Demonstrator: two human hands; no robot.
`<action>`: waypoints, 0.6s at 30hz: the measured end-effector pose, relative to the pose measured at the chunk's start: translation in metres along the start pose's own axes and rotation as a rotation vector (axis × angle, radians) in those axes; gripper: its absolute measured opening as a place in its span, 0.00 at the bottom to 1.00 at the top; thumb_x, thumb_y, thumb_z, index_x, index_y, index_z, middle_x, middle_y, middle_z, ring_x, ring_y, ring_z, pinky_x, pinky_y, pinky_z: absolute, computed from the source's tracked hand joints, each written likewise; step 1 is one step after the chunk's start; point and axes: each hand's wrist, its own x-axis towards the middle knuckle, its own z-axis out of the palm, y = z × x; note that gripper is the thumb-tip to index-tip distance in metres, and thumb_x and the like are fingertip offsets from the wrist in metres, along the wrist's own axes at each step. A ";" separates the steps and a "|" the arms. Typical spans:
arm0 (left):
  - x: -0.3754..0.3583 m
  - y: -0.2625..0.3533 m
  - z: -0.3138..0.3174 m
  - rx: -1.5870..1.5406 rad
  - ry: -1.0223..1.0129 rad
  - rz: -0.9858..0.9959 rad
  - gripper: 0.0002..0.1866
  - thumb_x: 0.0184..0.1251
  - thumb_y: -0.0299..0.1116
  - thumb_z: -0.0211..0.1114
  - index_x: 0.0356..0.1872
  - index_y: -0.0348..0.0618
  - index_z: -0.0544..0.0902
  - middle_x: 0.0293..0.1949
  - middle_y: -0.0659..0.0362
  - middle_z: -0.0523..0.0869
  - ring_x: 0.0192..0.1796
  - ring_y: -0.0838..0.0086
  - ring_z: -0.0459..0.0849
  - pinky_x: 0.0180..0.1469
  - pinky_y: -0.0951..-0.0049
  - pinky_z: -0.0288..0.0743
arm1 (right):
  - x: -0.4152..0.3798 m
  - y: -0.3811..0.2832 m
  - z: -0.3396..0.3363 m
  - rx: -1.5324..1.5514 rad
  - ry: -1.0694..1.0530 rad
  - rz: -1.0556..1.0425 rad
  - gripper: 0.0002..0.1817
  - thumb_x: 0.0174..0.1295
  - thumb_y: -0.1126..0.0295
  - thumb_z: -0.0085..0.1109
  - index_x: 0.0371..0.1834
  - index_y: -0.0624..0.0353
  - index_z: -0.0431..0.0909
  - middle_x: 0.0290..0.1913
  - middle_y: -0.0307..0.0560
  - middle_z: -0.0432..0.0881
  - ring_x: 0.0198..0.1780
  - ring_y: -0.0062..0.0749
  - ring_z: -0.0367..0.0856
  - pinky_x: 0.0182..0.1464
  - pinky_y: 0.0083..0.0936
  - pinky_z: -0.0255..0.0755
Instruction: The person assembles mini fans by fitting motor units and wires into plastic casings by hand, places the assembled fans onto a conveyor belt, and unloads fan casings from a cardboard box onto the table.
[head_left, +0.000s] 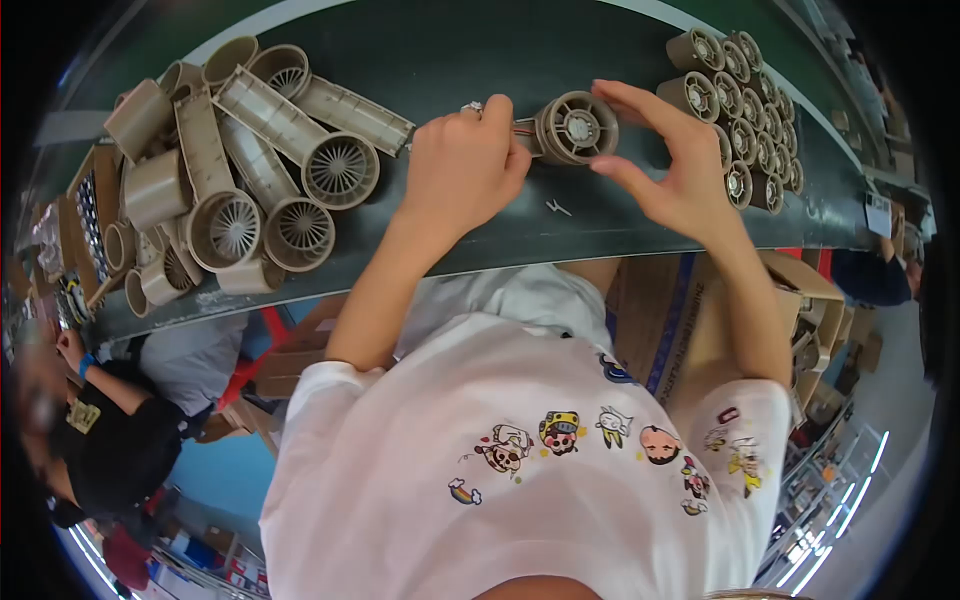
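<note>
A round beige fan unit lies over the dark bench between my hands, its spoked face turned up. My left hand is closed in a fist at its narrow side, where thin reddish wires show; the gripped part is hidden by the fingers. Around the far side of the unit curves my right hand, open, with thumb and index fingertips right at the rim and a gap before the palm. Two small pale slivers lie on the bench below. The tip of a long beige handle shell reaches close to my left wrist.
Beige fan housings with long handles are heaped on the left of the bench. Stacked round fan units stand at the right. Cardboard boxes sit below the bench edge. A co-worker in black is at the left.
</note>
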 end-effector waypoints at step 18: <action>-0.006 0.002 -0.002 -0.132 -0.059 -0.040 0.05 0.53 0.27 0.63 0.30 0.39 0.76 0.20 0.51 0.79 0.22 0.57 0.79 0.27 0.63 0.70 | 0.012 0.011 -0.003 -0.008 -0.300 -0.105 0.39 0.33 0.69 0.77 0.57 0.59 0.76 0.55 0.49 0.79 0.53 0.49 0.79 0.55 0.33 0.74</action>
